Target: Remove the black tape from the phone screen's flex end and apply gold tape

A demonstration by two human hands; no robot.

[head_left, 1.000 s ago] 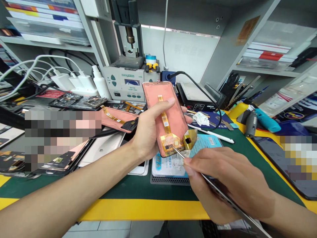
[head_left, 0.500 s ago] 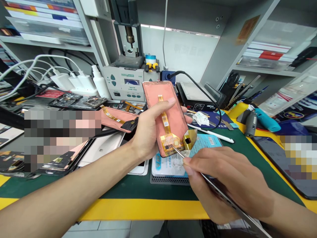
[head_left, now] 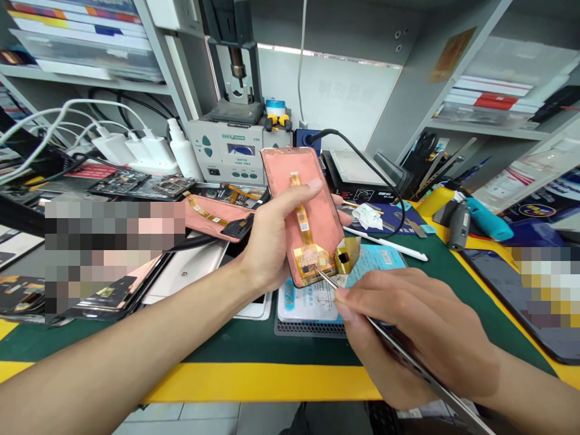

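Observation:
My left hand [head_left: 276, 226] is closed around a phone screen panel [head_left: 286, 166], thumb across its copper-coloured back and fingers behind the right edge. A gold flex cable [head_left: 302, 223] runs down the panel to a small gold circuit area [head_left: 317, 257] at its lower end. A flap of gold foil [head_left: 348, 254] sticks out at the lower right. My right hand [head_left: 417, 332] grips slim metal tweezers [head_left: 376, 323] like a pen, their tip touching the circuit area. Whether the tips are apart cannot be seen.
Beneath the panel lies a blue and white package [head_left: 380, 260] on the green mat [head_left: 217, 347]. Another copper-backed panel [head_left: 211, 214] and a white phone back [head_left: 185, 266] lie to the left. A soldering station [head_left: 233, 154] stands behind; a dark phone [head_left: 512, 302] rests at right.

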